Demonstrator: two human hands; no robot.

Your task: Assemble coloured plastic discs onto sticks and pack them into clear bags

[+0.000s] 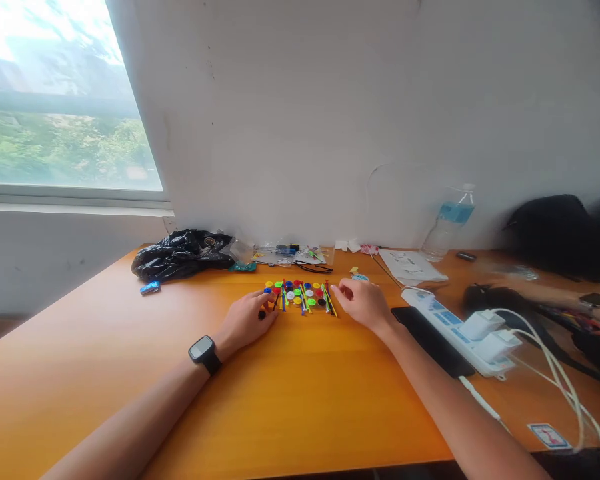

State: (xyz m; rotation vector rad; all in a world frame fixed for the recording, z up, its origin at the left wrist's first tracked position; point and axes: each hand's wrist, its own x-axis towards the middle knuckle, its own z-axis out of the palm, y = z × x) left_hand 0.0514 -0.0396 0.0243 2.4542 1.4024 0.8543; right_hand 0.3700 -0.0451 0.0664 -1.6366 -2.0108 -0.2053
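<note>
My left hand [250,317] rests at the left end of a group of small coloured pieces, its fingers curled together. A thin black stick [276,301] shows at its fingertips, and a small black round piece [262,315] lies by the thumb. Beside it, small round pieces [297,301] in yellow, green, red, blue, white and black sit in rows. Bundles of thin coloured sticks [303,300] lie between them, with another bundle [329,300] at the right end. My right hand [364,303] is just right of that bundle, fingers curled inward; what they hold, if anything, is hidden.
A black plastic bag [180,257] and a small blue packet [151,287] lie at the left. Clear bags [290,254] line the wall. On the right are a phone [430,340], a power strip [455,330] with cables, papers [413,267], a bottle [443,230] and another person's arm [550,295].
</note>
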